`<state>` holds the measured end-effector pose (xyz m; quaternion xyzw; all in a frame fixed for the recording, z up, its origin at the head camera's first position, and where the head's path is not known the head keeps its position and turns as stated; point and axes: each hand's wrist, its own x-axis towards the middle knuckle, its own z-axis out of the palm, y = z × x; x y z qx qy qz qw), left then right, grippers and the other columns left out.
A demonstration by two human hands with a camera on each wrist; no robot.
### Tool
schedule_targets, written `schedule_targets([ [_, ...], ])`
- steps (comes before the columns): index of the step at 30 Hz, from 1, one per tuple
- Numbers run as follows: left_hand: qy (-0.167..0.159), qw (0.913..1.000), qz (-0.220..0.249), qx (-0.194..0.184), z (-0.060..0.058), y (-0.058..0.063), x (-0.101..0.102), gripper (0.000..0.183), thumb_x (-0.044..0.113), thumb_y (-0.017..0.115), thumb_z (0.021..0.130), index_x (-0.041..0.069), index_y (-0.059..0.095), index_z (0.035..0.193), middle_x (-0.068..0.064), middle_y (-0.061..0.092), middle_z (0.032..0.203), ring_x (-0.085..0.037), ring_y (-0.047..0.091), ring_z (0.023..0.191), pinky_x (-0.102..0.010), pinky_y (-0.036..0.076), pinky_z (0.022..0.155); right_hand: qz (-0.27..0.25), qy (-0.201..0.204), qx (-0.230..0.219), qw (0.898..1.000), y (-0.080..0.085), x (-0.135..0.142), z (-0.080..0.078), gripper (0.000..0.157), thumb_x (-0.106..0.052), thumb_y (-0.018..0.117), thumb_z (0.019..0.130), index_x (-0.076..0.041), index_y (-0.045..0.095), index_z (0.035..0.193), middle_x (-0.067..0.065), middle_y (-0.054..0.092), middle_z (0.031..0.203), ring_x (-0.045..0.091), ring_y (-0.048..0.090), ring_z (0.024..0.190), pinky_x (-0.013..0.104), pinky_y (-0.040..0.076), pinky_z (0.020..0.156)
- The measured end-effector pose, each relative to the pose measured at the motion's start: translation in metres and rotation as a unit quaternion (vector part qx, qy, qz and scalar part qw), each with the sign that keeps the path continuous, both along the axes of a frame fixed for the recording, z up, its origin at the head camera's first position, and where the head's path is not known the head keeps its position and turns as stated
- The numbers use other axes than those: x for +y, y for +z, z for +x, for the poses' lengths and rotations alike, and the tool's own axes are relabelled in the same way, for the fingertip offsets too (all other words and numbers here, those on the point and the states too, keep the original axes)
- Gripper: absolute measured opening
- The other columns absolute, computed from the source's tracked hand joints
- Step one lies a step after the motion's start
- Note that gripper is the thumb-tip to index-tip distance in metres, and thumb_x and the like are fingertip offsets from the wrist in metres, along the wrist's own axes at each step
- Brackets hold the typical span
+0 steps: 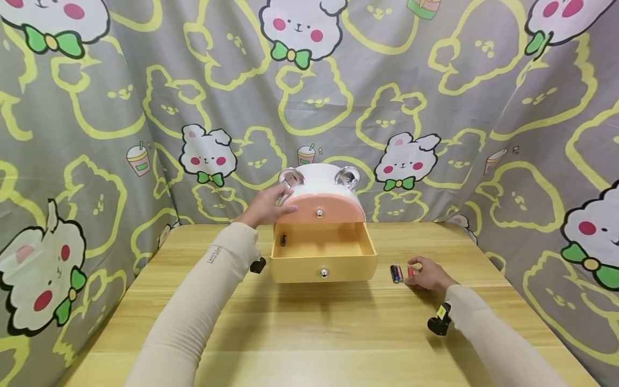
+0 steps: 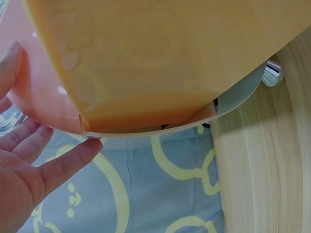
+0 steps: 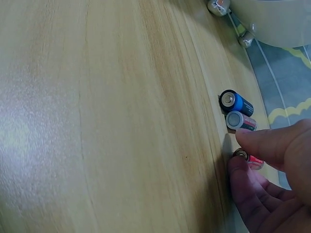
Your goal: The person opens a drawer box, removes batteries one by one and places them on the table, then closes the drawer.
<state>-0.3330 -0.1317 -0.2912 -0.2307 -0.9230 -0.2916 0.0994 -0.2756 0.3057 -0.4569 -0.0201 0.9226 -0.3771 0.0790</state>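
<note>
A small white drawer cabinet (image 1: 316,174) stands at the back, with a pink top drawer (image 1: 329,208) closed and a yellow lower drawer (image 1: 300,269) pulled out. My left hand (image 1: 268,207) rests on its upper left side, fingers fairly straight, thumb against the pink front. Inside the yellow drawer, at its left, lies a small dark object (image 1: 283,239), seemingly a battery. Right of the cabinet my right hand (image 1: 427,274) pinches a red battery (image 3: 254,161) between thumb and fingers, low at the table. Beside it lie a blue-and-black battery (image 3: 239,103) and a pink-and-dark battery (image 3: 241,121).
The wooden table (image 1: 314,333) meets a grey patterned curtain (image 1: 251,107) at the back and sides. Two silvery round ears (image 1: 348,177) stick up from the cabinet. Black wrist devices (image 1: 439,322) hang below both sleeves.
</note>
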Motion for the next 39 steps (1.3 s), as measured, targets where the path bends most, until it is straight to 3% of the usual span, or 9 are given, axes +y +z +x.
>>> schedule_targets([
  [8, 0.001, 1.0, 0.001, -0.008, 0.0, 0.001, 0.0, 0.033, 0.028, 0.076, 0.085, 0.01, 0.059, 0.107, -0.013, 0.059, 0.129, -0.034, 0.053, 0.118, -0.047, 0.04, 0.1, 0.002, -0.001, -0.002, 1.0, 0.001, 0.001, -0.001, 0.058, -0.007, 0.074, 0.082, 0.011, 0.045, 0.129, 0.013, 0.06, 0.084, 0.02, 0.059, 0.064, 0.032, 0.051, 0.059],
  [13, 0.003, 1.0, -0.003, -0.009, -0.001, 0.001, 0.0, 0.035, 0.029, 0.075, 0.086, 0.01, 0.059, 0.111, -0.013, 0.059, 0.13, -0.033, 0.052, 0.119, -0.047, 0.039, 0.101, -0.008, -0.002, -0.004, 1.0, 0.002, 0.001, -0.001, 0.05, -0.006, 0.066, 0.087, 0.012, 0.044, 0.128, 0.01, 0.063, 0.08, 0.019, 0.061, 0.064, 0.032, 0.053, 0.06],
  [19, 0.004, 0.9999, 0.001, -0.009, -0.002, 0.001, 0.0, 0.036, 0.029, 0.075, 0.086, 0.01, 0.059, 0.112, -0.013, 0.059, 0.129, -0.032, 0.052, 0.118, -0.046, 0.039, 0.101, -0.03, -0.009, -0.014, 0.999, 0.01, 0.001, -0.002, 0.044, -0.007, 0.057, 0.095, 0.012, 0.041, 0.131, 0.013, 0.066, 0.088, 0.02, 0.063, 0.071, 0.033, 0.055, 0.063],
  [26, 0.005, 0.9999, 0.003, -0.015, -0.002, 0.0, 0.0, 0.036, 0.029, 0.075, 0.086, 0.011, 0.059, 0.112, -0.013, 0.058, 0.13, -0.032, 0.052, 0.119, -0.047, 0.039, 0.102, -0.03, -0.012, -0.005, 0.999, 0.017, -0.003, -0.001, 0.043, -0.01, 0.058, 0.095, 0.011, 0.043, 0.129, 0.016, 0.063, 0.088, 0.022, 0.061, 0.072, 0.035, 0.055, 0.064],
  [30, 0.006, 0.9998, 0.003, -0.018, -0.002, 0.0, 0.001, 0.035, 0.029, 0.075, 0.086, 0.011, 0.059, 0.111, -0.012, 0.058, 0.13, -0.032, 0.051, 0.119, -0.047, 0.039, 0.102, -0.036, -0.001, 0.008, 0.999, 0.026, -0.007, -0.002, 0.04, -0.011, 0.057, 0.096, 0.011, 0.044, 0.127, 0.018, 0.063, 0.085, 0.024, 0.062, 0.07, 0.038, 0.055, 0.065],
  [39, 0.004, 0.9999, 0.004, -0.01, -0.001, -0.001, 0.0, 0.034, 0.029, 0.075, 0.086, 0.011, 0.059, 0.109, -0.012, 0.058, 0.131, -0.032, 0.052, 0.119, -0.047, 0.039, 0.102, -0.053, 0.02, 0.025, 0.998, 0.055, -0.024, -0.008, 0.033, -0.015, 0.057, 0.098, 0.007, 0.05, 0.121, 0.025, 0.057, 0.1, 0.034, 0.066, 0.079, 0.044, 0.056, 0.071],
])
